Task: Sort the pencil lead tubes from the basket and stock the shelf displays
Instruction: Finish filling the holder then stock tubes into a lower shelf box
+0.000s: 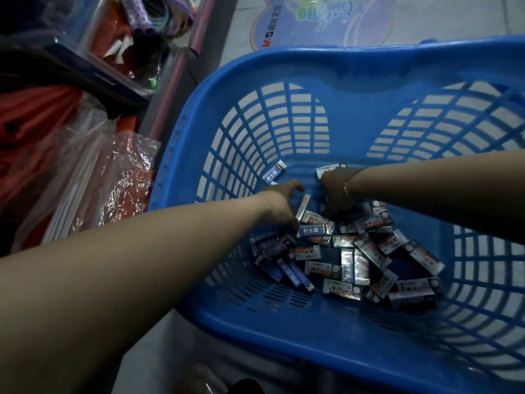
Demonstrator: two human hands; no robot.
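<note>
Both hands down in the blue basket [355, 69]

Left hand [279, 201] pinches one lead tube [302, 207]; right hand [336, 194] curls into the tube pile [355, 251] on the basket floor, its grip unclear.

Grey floor [443, 21], blue basket [355, 345], printed mat [326, 21]

Both of the person's forearms are bare from the near edge of the view down to the wrists, with no sleeve showing on either. The left hand [279, 200] carries no ring, watch or band that can be seen. At the wrist of the right hand [336, 194] sits a thin, pale, chain-like bracelet [347, 186], catching a little light along its links. The dim light makes its material and any fastening too hard to tell.
</note>
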